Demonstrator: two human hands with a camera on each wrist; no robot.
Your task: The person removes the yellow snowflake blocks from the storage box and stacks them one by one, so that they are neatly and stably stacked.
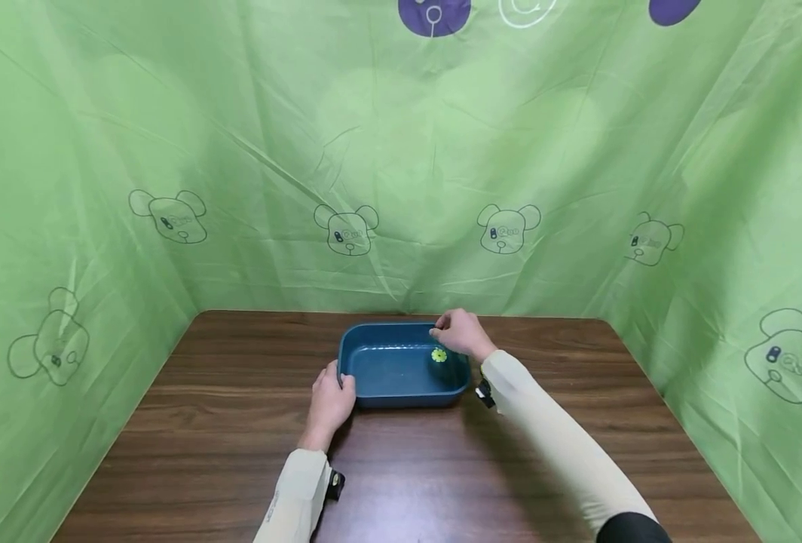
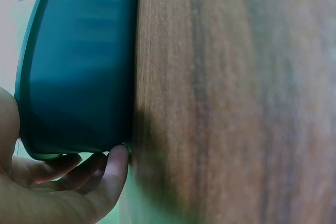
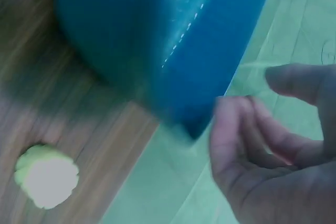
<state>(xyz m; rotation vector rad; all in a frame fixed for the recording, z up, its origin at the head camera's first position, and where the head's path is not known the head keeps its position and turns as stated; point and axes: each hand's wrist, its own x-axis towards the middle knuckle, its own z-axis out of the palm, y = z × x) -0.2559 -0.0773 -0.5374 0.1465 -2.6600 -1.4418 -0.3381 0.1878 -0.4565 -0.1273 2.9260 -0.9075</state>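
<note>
A deep blue rectangular basin (image 1: 401, 377) stands on the table. My left hand (image 1: 332, 396) grips its left end, with the thumb at the rim and the fingers along the outer wall. Above the basin's back right corner is my right hand (image 1: 463, 333), fingers bent. The right wrist view shows its thumb (image 3: 294, 82) apart from the fingertips, with nothing visible between them. Below that hand, a small yellow-green flower-shaped piece (image 1: 439, 354) overlaps the inside of the basin in the head view. Its scalloped face (image 3: 48, 178) looks washed-out white in the right wrist view.
The brown wood-grain table (image 1: 238, 452) reaches back to green cloth (image 1: 428, 151) printed with bear heads, which also hangs at both sides. A dark device (image 1: 485, 392) is strapped to the right wrist, another device (image 1: 335, 485) to the left.
</note>
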